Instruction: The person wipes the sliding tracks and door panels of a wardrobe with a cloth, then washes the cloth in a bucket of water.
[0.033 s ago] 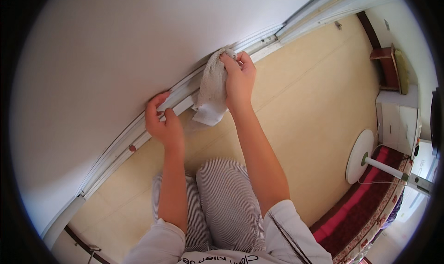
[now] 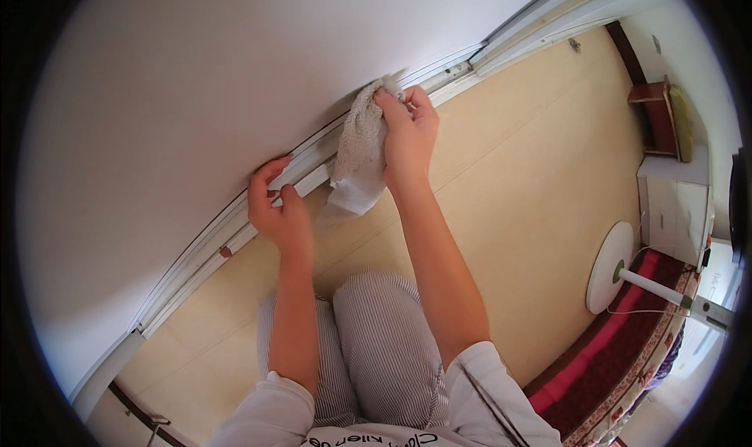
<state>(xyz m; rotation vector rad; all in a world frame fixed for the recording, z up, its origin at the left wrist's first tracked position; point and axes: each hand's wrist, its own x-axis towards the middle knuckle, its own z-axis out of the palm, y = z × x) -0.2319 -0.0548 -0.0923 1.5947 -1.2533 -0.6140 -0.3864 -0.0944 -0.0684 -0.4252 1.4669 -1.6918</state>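
Observation:
A greyish-white cloth (image 2: 359,145) is bunched in my right hand (image 2: 409,145) and pressed against the white sliding-door track (image 2: 313,182). Its thumb lies over the rag's upper part, and the lower, whiter end hangs over the track's near side toward the floor. To the left, my left hand (image 2: 280,216) touches the same track with curved fingertips at the bottom of the white door panel (image 2: 188,95). There is a gap between its thumb and fingers, and nothing shows in it. Cloth and hand cover the part of the track beneath them.
Tan floor (image 2: 509,173) stretches right of the track. A small reddish-brown spot (image 2: 225,252) marks the track on the left. At the right stand a white fan with a round base (image 2: 609,267), a white cabinet (image 2: 674,212), a brown shelf (image 2: 662,118) and a red-covered bed (image 2: 595,353).
My right hand has shifted very slightly to the right, and the cloth's lower end hangs a little differently. My left hand keeps nearly the same place on the track.

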